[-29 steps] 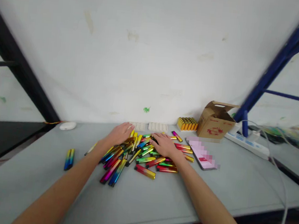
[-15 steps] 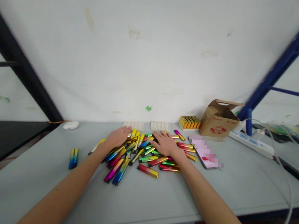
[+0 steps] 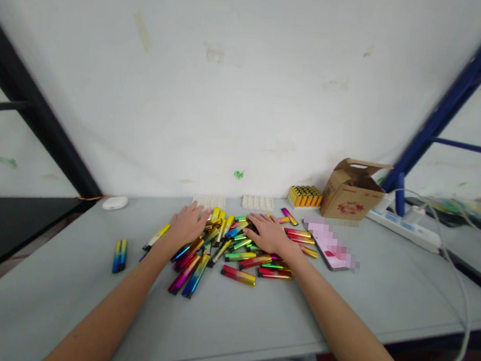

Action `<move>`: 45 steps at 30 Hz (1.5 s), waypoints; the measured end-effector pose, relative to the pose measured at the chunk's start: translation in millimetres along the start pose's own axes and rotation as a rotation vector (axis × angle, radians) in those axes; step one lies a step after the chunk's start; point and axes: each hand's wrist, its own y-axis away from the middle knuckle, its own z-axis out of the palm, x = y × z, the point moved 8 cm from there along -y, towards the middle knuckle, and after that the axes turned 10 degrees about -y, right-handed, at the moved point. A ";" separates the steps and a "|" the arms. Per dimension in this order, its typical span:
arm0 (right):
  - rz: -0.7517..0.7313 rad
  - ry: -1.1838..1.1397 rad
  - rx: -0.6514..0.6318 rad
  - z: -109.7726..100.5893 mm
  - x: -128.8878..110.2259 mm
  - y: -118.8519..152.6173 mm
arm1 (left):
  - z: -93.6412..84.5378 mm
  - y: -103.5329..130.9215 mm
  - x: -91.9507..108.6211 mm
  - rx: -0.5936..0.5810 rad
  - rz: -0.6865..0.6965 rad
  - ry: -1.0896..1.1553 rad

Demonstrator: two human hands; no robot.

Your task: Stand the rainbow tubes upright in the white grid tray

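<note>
A loose pile of shiny, multicoloured lighters [image 3: 239, 256] covers the middle of the grey table [image 3: 226, 327]. My left hand [image 3: 188, 225] lies over the pile's left side, fingers spread. On the right part of the pile rests my right hand [image 3: 267, 232], its fingers apart and pointing left and away. Lighters under both palms are hidden. Two blue-yellow lighters [image 3: 120, 256] lie side by side at the left, apart from the pile. Behind the hands are two white trays, one on the left [image 3: 209, 201] and one on the right [image 3: 257, 202].
At the back right, a block of upright yellow cylinders [image 3: 305, 196] stands beside an open cardboard box [image 3: 352, 197]. A pink phone [image 3: 330, 246], partly pixelated, lies in front. Farther right are a power strip [image 3: 406, 230] and a white cable [image 3: 465, 293]. A white case [image 3: 114, 203] sits back left.
My left hand has moved a little left and its fingers have spread. My right hand has barely shifted. Slightly more of the white tray behind my left hand shows.
</note>
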 end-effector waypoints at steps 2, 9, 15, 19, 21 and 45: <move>0.006 -0.004 0.013 -1.2 1.4 0.9 | -10.2 14.1 14.1 0.081 0.099 0.010; 0.083 0.023 0.152 -18.8 14.5 -1.8 | -12.1 46.6 33.2 0.143 0.330 0.044; 0.157 0.012 0.113 -13.2 41.6 -25.9 | -10.3 50.7 39.8 0.160 0.311 -0.005; 0.159 0.004 0.070 -8.3 51.4 -29.8 | -9.1 53.1 41.8 0.158 0.259 -0.015; 0.160 0.004 0.062 -9.7 52.4 -28.5 | -9.1 53.6 41.3 0.171 0.252 0.003; -0.207 -0.318 0.309 -35.7 -5.8 22.8 | -25.1 44.6 21.6 0.197 0.126 0.088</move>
